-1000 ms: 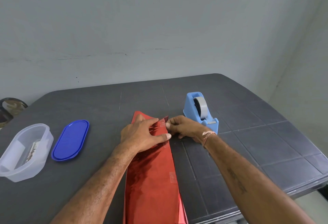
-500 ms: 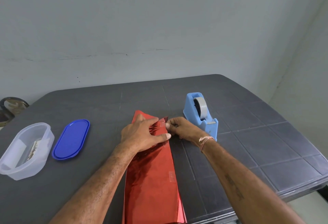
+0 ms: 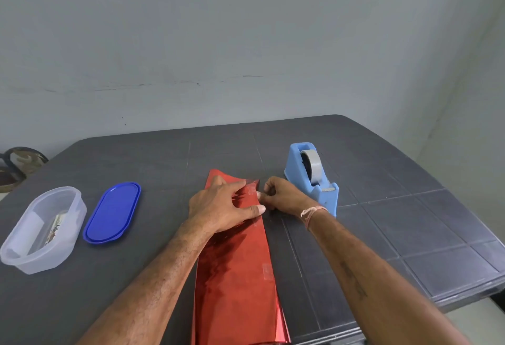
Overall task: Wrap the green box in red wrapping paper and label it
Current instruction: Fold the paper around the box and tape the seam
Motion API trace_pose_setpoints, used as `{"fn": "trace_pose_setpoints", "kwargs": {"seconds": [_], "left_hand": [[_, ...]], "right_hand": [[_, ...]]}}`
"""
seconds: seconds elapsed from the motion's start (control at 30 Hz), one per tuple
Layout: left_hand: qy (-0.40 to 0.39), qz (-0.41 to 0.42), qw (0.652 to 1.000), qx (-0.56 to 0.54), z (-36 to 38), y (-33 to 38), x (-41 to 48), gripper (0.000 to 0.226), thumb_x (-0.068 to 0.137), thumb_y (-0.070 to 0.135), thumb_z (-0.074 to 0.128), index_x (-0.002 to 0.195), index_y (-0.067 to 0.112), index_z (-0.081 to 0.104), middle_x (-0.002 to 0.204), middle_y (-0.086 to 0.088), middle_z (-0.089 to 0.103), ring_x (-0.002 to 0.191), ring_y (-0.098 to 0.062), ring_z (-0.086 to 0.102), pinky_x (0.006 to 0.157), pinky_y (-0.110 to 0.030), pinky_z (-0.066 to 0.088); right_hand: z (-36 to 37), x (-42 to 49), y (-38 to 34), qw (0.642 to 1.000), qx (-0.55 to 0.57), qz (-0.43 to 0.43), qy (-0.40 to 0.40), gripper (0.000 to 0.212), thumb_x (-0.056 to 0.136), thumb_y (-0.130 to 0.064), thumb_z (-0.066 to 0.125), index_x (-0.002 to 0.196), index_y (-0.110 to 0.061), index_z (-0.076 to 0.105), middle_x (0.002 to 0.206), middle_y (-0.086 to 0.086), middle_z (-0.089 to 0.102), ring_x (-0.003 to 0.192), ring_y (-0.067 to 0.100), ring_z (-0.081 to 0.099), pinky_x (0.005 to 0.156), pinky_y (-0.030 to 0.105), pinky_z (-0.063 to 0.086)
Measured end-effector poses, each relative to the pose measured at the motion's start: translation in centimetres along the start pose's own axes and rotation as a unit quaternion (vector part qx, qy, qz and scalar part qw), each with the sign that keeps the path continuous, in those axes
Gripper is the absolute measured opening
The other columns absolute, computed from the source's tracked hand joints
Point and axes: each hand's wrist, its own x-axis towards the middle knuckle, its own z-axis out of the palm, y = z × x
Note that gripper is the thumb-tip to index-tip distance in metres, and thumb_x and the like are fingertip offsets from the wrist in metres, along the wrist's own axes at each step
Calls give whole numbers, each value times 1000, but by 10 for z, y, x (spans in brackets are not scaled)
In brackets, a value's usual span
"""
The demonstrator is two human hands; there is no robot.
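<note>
Shiny red wrapping paper (image 3: pixel 235 276) lies as a long folded band down the middle of the dark table, from my hands to the near edge. The green box is hidden; none of it shows. My left hand (image 3: pixel 222 206) presses flat on the paper's far end, thumb along the right edge. My right hand (image 3: pixel 281 195) touches that same edge from the right, fingers curled, pinching at a piece of clear tape (image 3: pixel 251 189) on the fold. Another tape piece (image 3: pixel 267 272) sits lower on the right edge.
A blue tape dispenser (image 3: pixel 313 176) stands just right of my right hand. At the left lie a blue oval lid (image 3: pixel 112 213) and a clear plastic container (image 3: pixel 41 231) with small items inside. The table's (image 3: pixel 410 221) near edge runs at the bottom right.
Both hands stay at the paper's far end; my right hand's fingers have shifted slightly against the taped edge. The view has tilted a little.
</note>
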Motion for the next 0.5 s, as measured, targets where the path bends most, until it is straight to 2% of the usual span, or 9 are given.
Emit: {"fn": "trace_pose_setpoints", "kwargs": {"seconds": [0.07, 0.13, 0.23, 0.4, 0.5], "left_hand": [[1, 2, 1000, 1, 0, 0, -1, 96, 69, 95, 53, 153, 51, 36, 138, 10, 43, 123, -19, 57, 96, -39, 50], [6, 3, 1000, -4, -1, 0, -1, 96, 69, 94, 54, 152, 50, 37, 138, 10, 43, 126, -18, 56, 96, -39, 49], [12, 5, 1000, -9, 0, 1, -2, 94, 69, 93, 56, 151, 49, 39, 139, 10, 44, 127, -18, 56, 97, -39, 49], [8, 7, 1000, -6, -1, 1, -3, 94, 69, 93, 55, 151, 51, 38, 138, 10, 44, 125, -19, 56, 96, -38, 50], [12, 2, 1000, -9, -1, 1, -3, 96, 69, 93, 56, 151, 48, 38, 144, 9, 43, 128, -19, 56, 98, -39, 49]], "right_hand": [[7, 1, 2, 998, -26, -1, 52, 29, 90, -30, 78, 86, -19, 52, 74, -6, 55, 66, 7, 48, 62, 20, 42], [11, 0, 7, 997, 0, 1, 76, 26, 92, -29, 76, 87, -17, 53, 74, -6, 57, 64, 6, 51, 60, 19, 44], [9, -6, 9, 992, 115, 6, 48, 28, 96, -34, 71, 93, -13, 54, 76, 2, 62, 65, 11, 59, 56, 22, 49], [10, -6, 7, 997, 38, 8, 66, 32, 86, -32, 82, 92, -16, 55, 75, -5, 53, 69, 10, 51, 59, 24, 48], [11, -6, 10, 991, 107, 23, 73, 26, 89, -20, 80, 97, -15, 56, 81, 3, 59, 73, 15, 58, 58, 24, 50]]}}
